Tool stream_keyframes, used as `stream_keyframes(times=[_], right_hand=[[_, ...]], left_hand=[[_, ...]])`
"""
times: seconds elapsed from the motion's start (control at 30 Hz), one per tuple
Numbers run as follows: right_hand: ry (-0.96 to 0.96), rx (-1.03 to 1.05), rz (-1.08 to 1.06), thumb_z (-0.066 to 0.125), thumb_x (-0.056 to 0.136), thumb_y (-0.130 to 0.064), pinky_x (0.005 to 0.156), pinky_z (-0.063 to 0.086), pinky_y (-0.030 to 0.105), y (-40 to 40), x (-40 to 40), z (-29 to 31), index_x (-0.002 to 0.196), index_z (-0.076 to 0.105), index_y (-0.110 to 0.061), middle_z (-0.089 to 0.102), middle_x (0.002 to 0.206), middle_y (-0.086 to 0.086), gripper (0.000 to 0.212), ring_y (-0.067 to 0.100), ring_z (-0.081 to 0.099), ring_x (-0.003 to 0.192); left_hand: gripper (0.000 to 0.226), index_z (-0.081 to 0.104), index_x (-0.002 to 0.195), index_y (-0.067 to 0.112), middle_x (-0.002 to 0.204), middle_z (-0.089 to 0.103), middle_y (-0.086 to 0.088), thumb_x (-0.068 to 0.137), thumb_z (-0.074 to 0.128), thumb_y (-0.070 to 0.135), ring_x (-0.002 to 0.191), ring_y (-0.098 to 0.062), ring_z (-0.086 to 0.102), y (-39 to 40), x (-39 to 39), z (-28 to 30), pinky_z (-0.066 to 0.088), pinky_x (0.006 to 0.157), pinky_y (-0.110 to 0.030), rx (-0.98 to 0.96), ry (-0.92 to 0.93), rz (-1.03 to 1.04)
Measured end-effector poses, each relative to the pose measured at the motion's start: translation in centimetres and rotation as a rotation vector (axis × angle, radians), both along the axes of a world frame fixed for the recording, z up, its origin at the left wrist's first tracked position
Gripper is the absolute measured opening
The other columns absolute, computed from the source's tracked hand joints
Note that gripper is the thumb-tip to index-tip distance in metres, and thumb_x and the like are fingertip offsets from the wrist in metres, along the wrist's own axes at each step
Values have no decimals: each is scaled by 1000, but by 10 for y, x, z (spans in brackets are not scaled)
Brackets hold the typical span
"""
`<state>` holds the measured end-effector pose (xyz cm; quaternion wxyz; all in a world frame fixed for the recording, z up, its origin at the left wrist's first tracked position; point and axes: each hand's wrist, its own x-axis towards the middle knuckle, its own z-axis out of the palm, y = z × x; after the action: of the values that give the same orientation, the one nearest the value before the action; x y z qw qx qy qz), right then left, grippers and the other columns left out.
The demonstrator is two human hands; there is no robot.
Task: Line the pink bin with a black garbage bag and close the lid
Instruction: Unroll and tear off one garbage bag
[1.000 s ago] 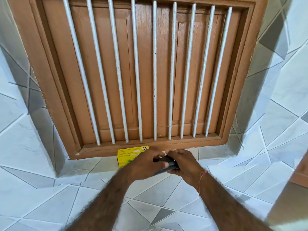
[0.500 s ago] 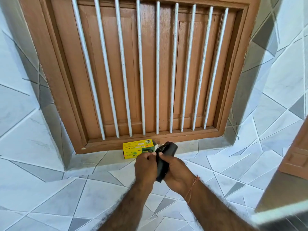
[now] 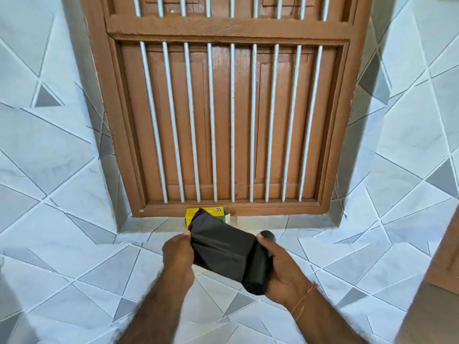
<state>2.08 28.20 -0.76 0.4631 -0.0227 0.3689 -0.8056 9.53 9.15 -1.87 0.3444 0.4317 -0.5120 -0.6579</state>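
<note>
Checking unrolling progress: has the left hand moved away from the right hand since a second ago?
Yes. The left hand has drawn leftward from the right hand, stretching black garbage bag roll below the yellow box.

A tiled ledge runs along the foot of a wooden window frame. At its middle, around twelve o'clock, sits a yellow box, touching the frame behind it.

we have one head-worn view, looking forward and slightly down from close range, facing a barred wooden window in a tiled wall.
</note>
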Motion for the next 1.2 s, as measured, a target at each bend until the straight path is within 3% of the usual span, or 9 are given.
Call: stream_keyframes(times=[0.23,0.43,0.57,0.67,0.77,0.83,0.9,1.03,1.2], right_hand=[[-17,66,115,67,85,-21,81,57,51,52,26,-22,131,55,2,66,120,25,53,43,67,104],[37,174,49,73,81,-22,68,59,46,74,56,-16,115,64,-1,72,106,24,41,39,72,84],[77,179,66,72,80,-21,69,59,47,79,79,-7,106,65,-5,71,101,22,31,37,72,80],[121,255,85,77,73,-18,75,58,49,76,104,-4,110,65,-1,72,100,24,43,37,71,81],[207,271,125,81,69,-14,91,53,55,70,131,-2,114,65,2,67,115,28,50,38,67,95],[284,260,155,80,70,-12,91,52,51,62,148,0,106,65,0,67,110,27,40,36,66,94],[362,253,169,78,73,-11,89,53,49,57,162,8,100,64,-2,66,105,25,32,34,65,91],[447,254,237,74,74,-14,83,55,43,52,194,18,105,66,-2,68,101,23,33,32,68,86],[362,239,244,78,72,-15,96,50,48,75,191,26,109,67,2,67,111,25,42,37,65,97]], left_hand=[[29,59,99,-1,117,63,-25,95,51,26,106,-41,60,-5,76,-24,49,95,-47,139,-108,236],[37,51,127,-5,135,54,-25,94,48,11,124,-38,53,-19,158,-40,43,63,-25,241,-67,380],[35,53,125,4,122,64,-13,93,46,15,115,-27,60,-28,205,-44,46,89,-27,58,-372,331],[33,53,114,-14,103,59,-24,90,47,8,100,-40,59,-43,239,-46,46,86,-38,64,-405,434],[29,61,109,-4,112,60,-28,87,50,12,104,-46,56,-48,254,-34,46,93,-51,-276,-796,416],[26,64,111,9,113,63,-22,88,54,13,106,-46,55,-36,250,-19,43,90,-55,-709,-736,470],[19,66,107,16,113,67,-13,90,56,17,108,-37,58,-4,230,2,43,94,-49,-950,-452,190],[38,66,89,28,110,68,6,84,50,62,102,-13,62,72,206,15,46,100,-41,-481,-207,-854],[61,69,92,0,91,70,-15,72,73,57,83,-26,64,82,212,3,49,78,-36,-131,-23,-1102]])
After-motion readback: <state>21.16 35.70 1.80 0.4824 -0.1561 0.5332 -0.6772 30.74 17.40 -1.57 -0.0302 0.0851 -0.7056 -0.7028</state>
